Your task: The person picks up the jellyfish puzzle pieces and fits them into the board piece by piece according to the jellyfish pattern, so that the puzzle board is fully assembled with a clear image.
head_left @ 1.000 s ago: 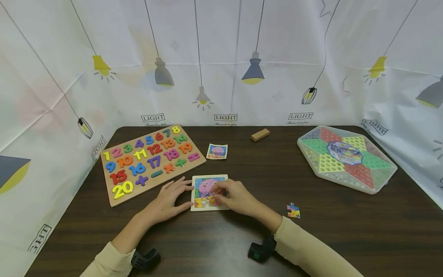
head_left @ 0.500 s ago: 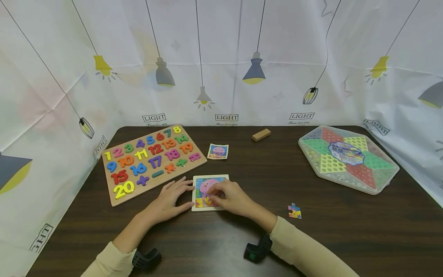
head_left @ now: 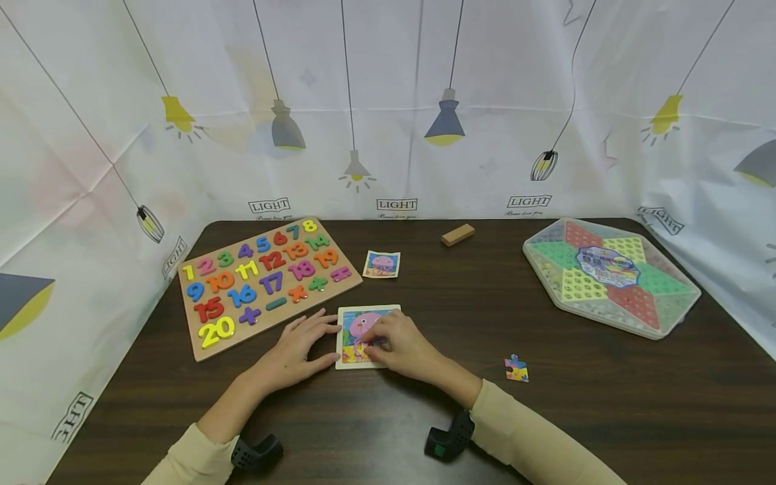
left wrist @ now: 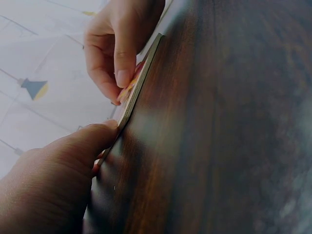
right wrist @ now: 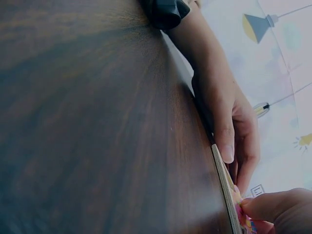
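A jigsaw puzzle (head_left: 362, 327) with a pink octopus picture lies in its pale wooden tray (head_left: 341, 340) before me. My left hand (head_left: 293, 353) rests at the tray's left edge, the fingers fairly straight and the thumb tip touching the rim. Over the picture's lower part, my right hand (head_left: 404, 347) pinches a puzzle piece (left wrist: 127, 92) between thumb and fingers, tilted in the left wrist view. The fingers hide most of that piece and the picture's right side. To the right of that hand lies a loose puzzle piece (head_left: 516, 369) in blue, yellow and pink.
A wooden number board (head_left: 274, 286) lies to the left. Beyond the tray are a small octopus picture card (head_left: 381, 265) and a wooden block (head_left: 457, 235). A hexagonal checkers box (head_left: 609, 276) sits at the back right of the dark table (head_left: 339, 431).
My right hand has shifted slightly left over the tray, with the piece brought down to the picture's lower part. The left hand stays at the tray's edge.
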`<action>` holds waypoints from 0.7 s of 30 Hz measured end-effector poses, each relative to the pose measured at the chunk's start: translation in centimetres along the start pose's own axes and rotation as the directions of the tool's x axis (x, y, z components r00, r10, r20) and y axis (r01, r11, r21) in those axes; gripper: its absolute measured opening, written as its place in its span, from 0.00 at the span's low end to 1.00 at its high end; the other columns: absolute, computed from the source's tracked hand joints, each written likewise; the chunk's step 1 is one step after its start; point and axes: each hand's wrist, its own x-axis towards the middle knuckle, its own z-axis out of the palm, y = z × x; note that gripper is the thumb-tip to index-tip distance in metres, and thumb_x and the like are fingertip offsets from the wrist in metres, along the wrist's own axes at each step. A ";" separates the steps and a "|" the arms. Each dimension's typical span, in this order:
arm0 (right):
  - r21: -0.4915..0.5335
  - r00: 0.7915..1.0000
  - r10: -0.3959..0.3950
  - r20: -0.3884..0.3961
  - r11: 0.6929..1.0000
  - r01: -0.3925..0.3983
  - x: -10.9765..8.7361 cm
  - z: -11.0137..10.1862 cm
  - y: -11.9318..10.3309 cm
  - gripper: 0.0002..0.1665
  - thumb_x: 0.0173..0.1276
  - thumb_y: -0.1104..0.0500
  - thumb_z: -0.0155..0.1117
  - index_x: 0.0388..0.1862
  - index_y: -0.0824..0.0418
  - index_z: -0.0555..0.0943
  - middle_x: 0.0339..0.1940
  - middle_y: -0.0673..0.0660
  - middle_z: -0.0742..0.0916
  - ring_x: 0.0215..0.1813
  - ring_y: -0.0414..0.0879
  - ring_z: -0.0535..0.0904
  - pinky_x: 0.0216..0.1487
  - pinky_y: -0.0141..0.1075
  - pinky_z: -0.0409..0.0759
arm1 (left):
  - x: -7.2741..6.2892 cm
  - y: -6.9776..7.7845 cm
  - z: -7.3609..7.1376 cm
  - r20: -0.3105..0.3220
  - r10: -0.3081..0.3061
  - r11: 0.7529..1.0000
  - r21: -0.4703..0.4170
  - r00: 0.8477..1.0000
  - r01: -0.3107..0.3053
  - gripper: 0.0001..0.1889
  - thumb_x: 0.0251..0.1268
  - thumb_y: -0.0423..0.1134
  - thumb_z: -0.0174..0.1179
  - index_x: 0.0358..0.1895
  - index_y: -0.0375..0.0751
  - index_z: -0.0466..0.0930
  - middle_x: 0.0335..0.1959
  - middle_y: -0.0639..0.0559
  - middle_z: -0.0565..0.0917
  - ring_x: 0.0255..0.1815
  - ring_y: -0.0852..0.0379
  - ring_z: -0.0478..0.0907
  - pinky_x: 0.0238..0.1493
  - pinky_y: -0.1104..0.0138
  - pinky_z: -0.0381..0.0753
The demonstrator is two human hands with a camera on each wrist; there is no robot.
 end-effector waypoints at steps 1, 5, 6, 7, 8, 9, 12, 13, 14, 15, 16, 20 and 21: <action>0.002 1.000 0.004 0.001 1.000 -0.004 0.0 0.0 0.0 0.06 0.55 0.57 0.69 0.33 0.55 0.85 0.34 0.47 0.84 0.37 0.42 0.69 0.39 0.36 0.67 | 0.0 0.0 0.0 0.000 0.001 1.000 -0.001 1.000 -0.001 0.26 0.62 0.56 0.54 0.60 0.47 0.71 0.66 0.51 0.65 0.70 0.49 0.51 0.65 0.46 0.46; -0.004 1.000 0.006 -0.005 1.000 -0.006 -0.1 0.1 0.0 0.05 0.55 0.57 0.69 0.32 0.53 0.85 0.33 0.47 0.83 0.38 0.41 0.69 0.40 0.38 0.66 | 0.0 0.0 0.0 0.000 0.000 1.000 -0.003 1.000 0.000 0.26 0.62 0.56 0.54 0.60 0.47 0.71 0.66 0.52 0.65 0.70 0.49 0.51 0.65 0.46 0.46; -0.009 1.000 0.003 -0.009 1.000 -0.003 -0.1 0.2 0.0 0.04 0.55 0.57 0.69 0.32 0.52 0.85 0.33 0.46 0.83 0.38 0.41 0.69 0.40 0.38 0.67 | 0.0 0.0 0.0 0.000 -0.001 1.000 -0.002 1.000 0.001 0.26 0.62 0.56 0.54 0.60 0.47 0.71 0.66 0.52 0.65 0.71 0.49 0.51 0.65 0.46 0.46; -0.016 1.000 0.001 -0.014 1.000 -0.002 -0.1 0.2 0.0 0.04 0.55 0.57 0.69 0.31 0.52 0.85 0.33 0.46 0.82 0.38 0.41 0.70 0.40 0.38 0.67 | 0.0 0.0 0.0 0.000 -0.003 1.000 -0.001 1.000 0.003 0.26 0.62 0.57 0.54 0.60 0.47 0.71 0.66 0.52 0.65 0.70 0.49 0.51 0.65 0.46 0.46; -0.024 1.000 -0.001 -0.018 1.000 0.000 -0.1 0.2 -0.1 0.04 0.55 0.57 0.69 0.31 0.51 0.85 0.32 0.46 0.82 0.38 0.41 0.70 0.41 0.38 0.67 | 0.0 0.0 0.0 0.000 -0.005 1.000 0.000 1.000 0.005 0.26 0.62 0.57 0.54 0.60 0.48 0.71 0.66 0.52 0.65 0.71 0.50 0.51 0.65 0.46 0.46; -0.030 1.000 -0.002 -0.023 1.000 0.002 -0.1 0.3 -0.1 0.03 0.55 0.57 0.70 0.30 0.51 0.85 0.32 0.46 0.82 0.38 0.41 0.70 0.41 0.38 0.67 | 0.0 0.0 0.0 0.001 -0.006 1.000 0.001 1.000 0.006 0.26 0.62 0.57 0.54 0.60 0.48 0.71 0.66 0.52 0.65 0.70 0.49 0.51 0.65 0.46 0.46; -0.046 0.999 -0.005 -0.034 0.999 0.003 -0.1 0.3 -0.2 0.03 0.54 0.57 0.70 0.29 0.51 0.85 0.32 0.46 0.82 0.39 0.42 0.71 0.42 0.39 0.68 | 0.0 0.0 0.0 0.001 -0.011 1.000 0.003 1.000 0.011 0.26 0.62 0.57 0.54 0.60 0.48 0.71 0.66 0.52 0.65 0.70 0.49 0.51 0.65 0.46 0.46; -0.051 0.999 -0.005 -0.038 0.999 0.003 -0.1 0.3 -0.2 0.02 0.54 0.57 0.70 0.29 0.51 0.85 0.31 0.46 0.82 0.39 0.42 0.71 0.42 0.39 0.68 | 0.0 0.0 0.0 0.000 -0.010 1.000 0.002 1.000 0.010 0.26 0.62 0.56 0.54 0.60 0.47 0.71 0.66 0.52 0.65 0.70 0.49 0.51 0.65 0.46 0.46; -0.056 0.999 -0.005 -0.042 0.998 0.002 -0.1 0.4 -0.2 0.02 0.54 0.56 0.70 0.28 0.51 0.85 0.31 0.46 0.82 0.39 0.42 0.71 0.42 0.39 0.69 | 0.0 0.0 0.0 -0.002 -0.010 1.000 0.002 1.000 0.010 0.26 0.62 0.56 0.54 0.60 0.47 0.71 0.66 0.52 0.65 0.70 0.49 0.51 0.65 0.46 0.46; -0.061 0.999 -0.006 -0.046 0.998 0.003 -0.1 0.4 -0.3 0.02 0.54 0.56 0.70 0.28 0.51 0.85 0.31 0.46 0.82 0.39 0.42 0.71 0.41 0.39 0.69 | 0.0 0.0 0.0 -0.003 -0.009 1.000 0.003 1.000 0.009 0.26 0.62 0.56 0.55 0.60 0.47 0.71 0.66 0.52 0.65 0.70 0.49 0.51 0.65 0.46 0.46; -0.065 0.999 -0.007 -0.050 0.998 0.004 -0.2 0.4 -0.3 0.02 0.54 0.56 0.71 0.28 0.51 0.86 0.31 0.45 0.82 0.39 0.42 0.71 0.41 0.39 0.69 | 0.0 0.1 0.1 -0.004 -0.009 1.000 0.003 1.000 0.009 0.26 0.62 0.56 0.55 0.60 0.47 0.71 0.66 0.52 0.65 0.70 0.49 0.51 0.65 0.46 0.47; -0.073 0.998 -0.023 -0.060 0.997 0.019 -0.4 0.3 -0.4 0.03 0.53 0.56 0.71 0.28 0.51 0.86 0.30 0.45 0.82 0.38 0.42 0.71 0.39 0.38 0.68 | 0.0 0.1 0.1 -0.011 -0.005 1.000 0.010 1.000 0.005 0.26 0.62 0.55 0.55 0.59 0.47 0.72 0.66 0.51 0.66 0.70 0.49 0.51 0.64 0.46 0.47; -0.073 0.998 -0.028 -0.059 0.997 0.023 -0.5 0.2 -0.4 0.04 0.53 0.56 0.71 0.28 0.52 0.86 0.30 0.45 0.82 0.38 0.42 0.71 0.39 0.38 0.68 | 0.0 0.1 0.1 -0.012 -0.005 1.000 0.012 1.000 0.005 0.26 0.62 0.55 0.55 0.59 0.47 0.72 0.66 0.51 0.66 0.70 0.50 0.51 0.64 0.46 0.47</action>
